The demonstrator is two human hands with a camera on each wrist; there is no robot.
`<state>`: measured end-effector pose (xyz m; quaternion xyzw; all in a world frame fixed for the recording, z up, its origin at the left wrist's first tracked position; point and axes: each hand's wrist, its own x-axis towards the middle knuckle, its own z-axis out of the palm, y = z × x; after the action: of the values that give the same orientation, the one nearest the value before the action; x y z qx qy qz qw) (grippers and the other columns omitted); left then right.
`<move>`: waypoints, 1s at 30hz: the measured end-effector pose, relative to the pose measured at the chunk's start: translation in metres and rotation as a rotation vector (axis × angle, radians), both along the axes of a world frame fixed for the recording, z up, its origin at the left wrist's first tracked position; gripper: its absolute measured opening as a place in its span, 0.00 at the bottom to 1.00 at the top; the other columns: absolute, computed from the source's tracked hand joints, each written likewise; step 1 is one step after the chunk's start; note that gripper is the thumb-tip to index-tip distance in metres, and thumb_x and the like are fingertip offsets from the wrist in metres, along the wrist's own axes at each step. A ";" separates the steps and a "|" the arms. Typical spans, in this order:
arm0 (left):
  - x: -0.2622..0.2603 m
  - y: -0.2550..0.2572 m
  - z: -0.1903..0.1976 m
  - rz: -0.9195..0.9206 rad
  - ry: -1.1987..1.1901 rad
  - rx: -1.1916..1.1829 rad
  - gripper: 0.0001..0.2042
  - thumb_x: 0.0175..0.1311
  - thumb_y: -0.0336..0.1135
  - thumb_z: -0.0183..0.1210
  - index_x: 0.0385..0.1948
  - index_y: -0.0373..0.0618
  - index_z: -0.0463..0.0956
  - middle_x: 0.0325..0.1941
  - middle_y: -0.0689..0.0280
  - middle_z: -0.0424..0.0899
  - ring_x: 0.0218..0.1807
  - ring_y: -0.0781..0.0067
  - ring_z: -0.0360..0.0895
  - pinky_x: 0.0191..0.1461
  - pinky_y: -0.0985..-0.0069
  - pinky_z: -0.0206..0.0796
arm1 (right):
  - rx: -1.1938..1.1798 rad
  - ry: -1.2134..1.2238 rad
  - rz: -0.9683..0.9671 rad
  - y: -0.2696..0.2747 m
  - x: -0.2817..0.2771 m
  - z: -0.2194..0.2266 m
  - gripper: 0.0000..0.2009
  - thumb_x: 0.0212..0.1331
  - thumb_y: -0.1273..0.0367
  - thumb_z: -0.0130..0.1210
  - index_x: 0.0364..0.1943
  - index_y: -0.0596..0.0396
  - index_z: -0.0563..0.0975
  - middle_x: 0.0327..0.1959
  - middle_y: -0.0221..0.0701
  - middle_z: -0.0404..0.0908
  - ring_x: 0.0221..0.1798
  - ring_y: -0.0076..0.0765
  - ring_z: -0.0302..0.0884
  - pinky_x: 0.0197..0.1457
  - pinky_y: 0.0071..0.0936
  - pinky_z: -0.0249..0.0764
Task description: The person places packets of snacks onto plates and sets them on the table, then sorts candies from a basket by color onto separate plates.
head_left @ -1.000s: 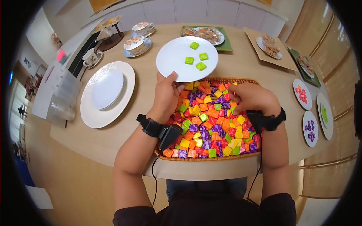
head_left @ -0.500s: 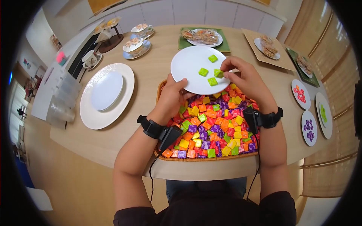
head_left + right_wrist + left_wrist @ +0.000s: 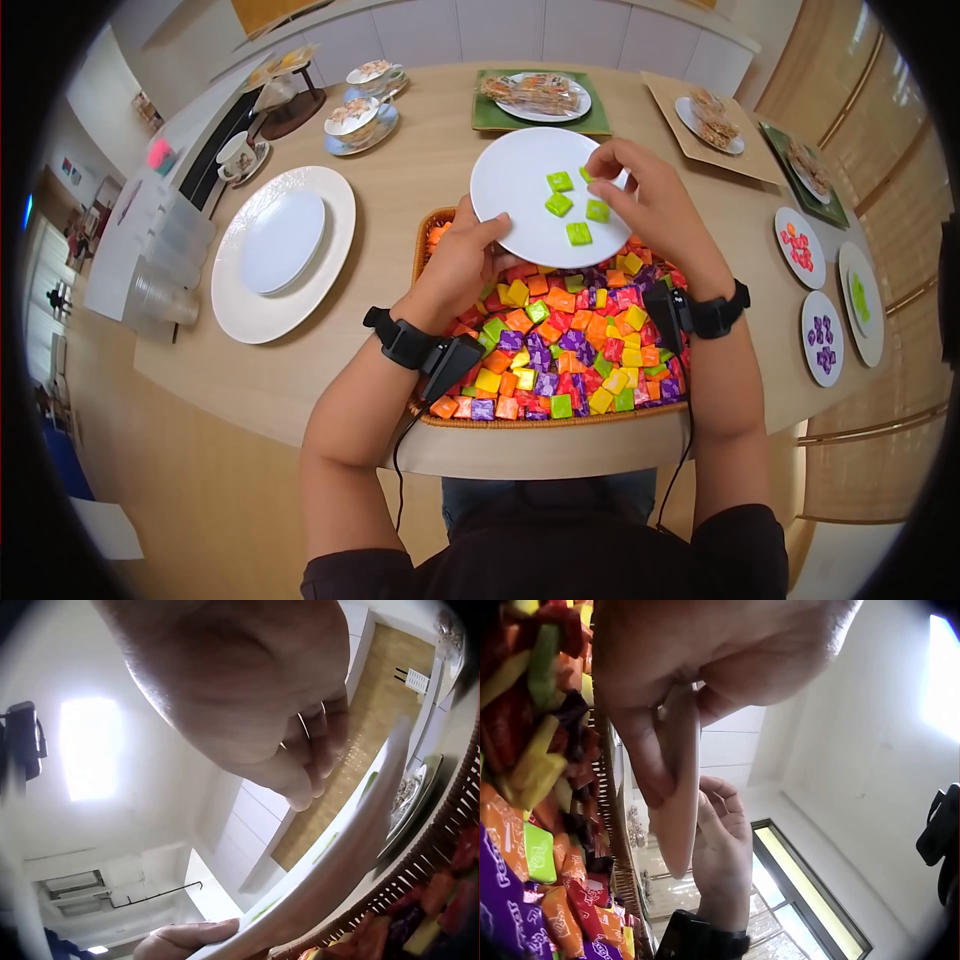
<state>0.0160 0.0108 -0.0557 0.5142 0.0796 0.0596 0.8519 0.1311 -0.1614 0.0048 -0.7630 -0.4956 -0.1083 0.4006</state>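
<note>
My left hand [image 3: 462, 255] grips a white plate [image 3: 510, 165] by its near-left rim, thumb on top and fingers underneath. The plate is held up over the far part of a wicker basket [image 3: 530, 424] full of wrapped candies. Several green wrapped candies [image 3: 579, 233] lie loosely grouped on its right half. Over the plate's right side hangs my right hand [image 3: 655, 200], its fingers loosely bent and the fingertips overlapping a green candy in the head view. In the right wrist view those fingertips stand above the plate [image 3: 330, 881], with nothing showing between them.
To the right stand small plates of red candies [image 3: 799, 250], purple candies [image 3: 823, 340] and green candies [image 3: 860, 300]. A large white plate [image 3: 335, 215] bearing a smaller one lies left. Behind are decorated cups [image 3: 352, 125] and packaged snacks [image 3: 540, 93] on a green tray [image 3: 600, 122].
My right hand came up from the basket to the plate, where one more green candy now lies. My left hand first brought the plate nearer and rightward, then slightly more.
</note>
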 end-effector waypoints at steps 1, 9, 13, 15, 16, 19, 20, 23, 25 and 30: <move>0.001 0.001 0.000 0.066 -0.028 -0.044 0.21 0.63 0.30 0.43 0.57 0.43 0.51 0.53 0.61 0.67 0.49 0.71 0.72 0.42 0.77 0.72 | -0.094 0.177 0.069 -0.001 -0.010 0.009 0.06 0.47 0.74 0.53 0.31 0.57 0.72 0.29 0.36 0.75 0.35 0.40 0.71 0.42 0.33 0.67; 0.001 0.008 -0.001 0.324 -0.052 -0.009 0.18 0.62 0.30 0.42 0.54 0.43 0.54 0.54 0.62 0.66 0.50 0.69 0.70 0.48 0.73 0.68 | -0.635 0.060 0.492 0.018 -0.031 -0.040 0.07 0.46 0.71 0.56 0.31 0.55 0.75 0.32 0.34 0.75 0.37 0.39 0.73 0.40 0.32 0.69; 0.002 0.007 0.000 0.344 -0.066 -0.048 0.18 0.62 0.30 0.42 0.54 0.44 0.54 0.53 0.63 0.66 0.52 0.69 0.68 0.51 0.70 0.66 | -0.761 -0.059 0.424 0.024 -0.039 -0.047 0.07 0.44 0.71 0.57 0.29 0.55 0.74 0.31 0.32 0.70 0.40 0.40 0.71 0.40 0.34 0.69; 0.001 0.009 -0.002 0.323 -0.055 -0.021 0.18 0.62 0.30 0.42 0.54 0.44 0.54 0.53 0.63 0.66 0.51 0.70 0.69 0.50 0.71 0.67 | -0.707 -0.166 0.453 0.024 -0.040 -0.053 0.08 0.43 0.72 0.58 0.29 0.55 0.73 0.31 0.33 0.71 0.40 0.40 0.71 0.40 0.34 0.69; 0.001 0.009 -0.003 0.304 -0.045 0.003 0.18 0.62 0.30 0.42 0.54 0.45 0.54 0.53 0.63 0.67 0.50 0.70 0.70 0.49 0.72 0.67 | -0.706 -0.166 0.451 0.024 -0.040 -0.052 0.08 0.43 0.72 0.58 0.29 0.55 0.73 0.31 0.33 0.71 0.40 0.40 0.71 0.40 0.34 0.69; 0.000 0.009 -0.001 0.263 -0.001 0.055 0.18 0.62 0.30 0.43 0.54 0.46 0.54 0.53 0.63 0.67 0.47 0.71 0.72 0.44 0.76 0.70 | -0.744 -0.039 0.494 0.021 -0.040 -0.035 0.09 0.43 0.73 0.58 0.29 0.55 0.71 0.28 0.33 0.71 0.36 0.40 0.70 0.38 0.33 0.68; 0.001 0.008 -0.001 0.263 -0.001 0.054 0.18 0.62 0.30 0.43 0.54 0.46 0.54 0.53 0.63 0.67 0.47 0.71 0.72 0.44 0.76 0.70 | -0.687 0.082 0.511 0.018 -0.040 -0.020 0.09 0.44 0.73 0.58 0.29 0.55 0.70 0.27 0.33 0.71 0.34 0.40 0.70 0.37 0.32 0.67; 0.001 0.003 -0.002 0.229 0.042 0.026 0.18 0.63 0.30 0.43 0.55 0.46 0.54 0.52 0.63 0.67 0.45 0.73 0.73 0.38 0.80 0.71 | -0.403 0.187 0.528 0.011 -0.032 -0.006 0.08 0.47 0.73 0.55 0.29 0.57 0.68 0.25 0.34 0.71 0.30 0.37 0.69 0.35 0.29 0.66; 0.001 0.000 -0.002 0.090 0.022 0.044 0.19 0.63 0.31 0.44 0.56 0.46 0.52 0.52 0.63 0.67 0.45 0.74 0.73 0.39 0.80 0.71 | -0.187 0.158 0.282 0.009 -0.029 0.006 0.07 0.49 0.73 0.54 0.30 0.58 0.69 0.27 0.35 0.72 0.32 0.37 0.70 0.35 0.28 0.66; -0.003 -0.004 0.001 -0.056 0.061 0.101 0.20 0.64 0.31 0.42 0.58 0.45 0.51 0.54 0.62 0.67 0.47 0.73 0.72 0.43 0.77 0.72 | -0.175 0.042 0.207 0.016 -0.014 -0.020 0.05 0.48 0.73 0.53 0.28 0.58 0.70 0.25 0.38 0.72 0.34 0.45 0.70 0.38 0.33 0.66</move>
<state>0.0127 0.0072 -0.0544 0.5602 0.0879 0.0241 0.8233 0.1167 -0.1458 -0.0153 -0.7421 -0.5706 -0.0067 0.3516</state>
